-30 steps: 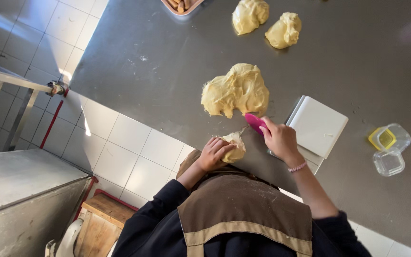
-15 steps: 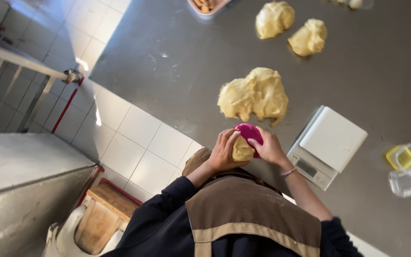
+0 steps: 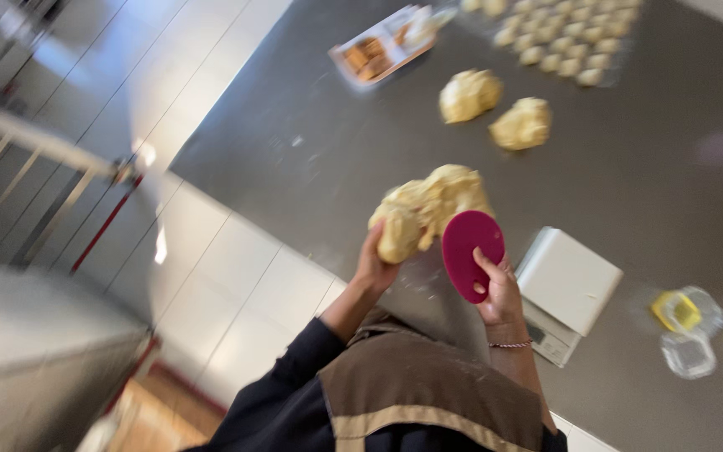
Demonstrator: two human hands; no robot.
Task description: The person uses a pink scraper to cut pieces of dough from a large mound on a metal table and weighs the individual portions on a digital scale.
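Note:
My left hand grips a small lump of pale yellow dough, held up just in front of the big dough mass on the steel table. An oval magenta scraper is pinched in my right hand, its flat face toward the camera, right beside the lump. The scraper does not touch the lump as far as I can tell; the frame is blurred.
A white kitchen scale sits right of my right hand. Two dough balls lie farther back, behind them rows of small dough pieces and a tray. Clear plastic lids with a yellow piece lie at right. Tiled floor lies left.
Both hands have lifted from the table edge. The left hand now holds the small lump up near the big mass, and the scraper has moved from over the lump to its right.

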